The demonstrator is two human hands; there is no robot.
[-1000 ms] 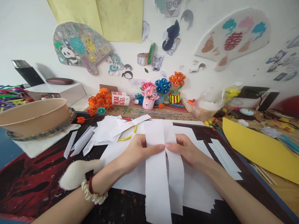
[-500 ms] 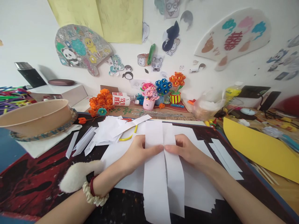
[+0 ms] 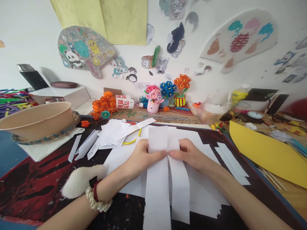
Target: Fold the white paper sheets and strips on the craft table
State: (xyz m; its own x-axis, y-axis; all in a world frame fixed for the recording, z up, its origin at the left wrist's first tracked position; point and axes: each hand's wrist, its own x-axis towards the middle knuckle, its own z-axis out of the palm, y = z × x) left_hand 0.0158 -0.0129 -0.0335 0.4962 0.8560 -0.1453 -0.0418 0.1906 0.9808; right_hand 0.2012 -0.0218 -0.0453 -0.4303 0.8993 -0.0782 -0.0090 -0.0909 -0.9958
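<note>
My left hand (image 3: 140,158) pinches a long white paper strip (image 3: 157,188) between thumb and fingers. My right hand (image 3: 192,155) grips a second white paper strip (image 3: 179,191) right beside it. Both thumbs lie on the front of the paper, tips almost touching. Below the thumbs a narrow gap parts the strips, and the right one curls as it hangs. Above the thumbs their edges meet, and I cannot tell whether they are joined there. Under my hands lie large white paper sheets (image 3: 203,188) with jagged edges.
A heap of white paper pieces (image 3: 111,134) and a yellow ring (image 3: 130,142) lie left of my hands. Cut strips (image 3: 231,161) are at right. A white fuzzy object (image 3: 79,182) sits by my left wrist. A round tan container (image 3: 35,118) stands far left, yellow card (image 3: 263,153) right.
The paper in my hands has dropped slightly, and the lower end of the left strip has swung left, widening the gap between the strips. Both hands keep their hold.
</note>
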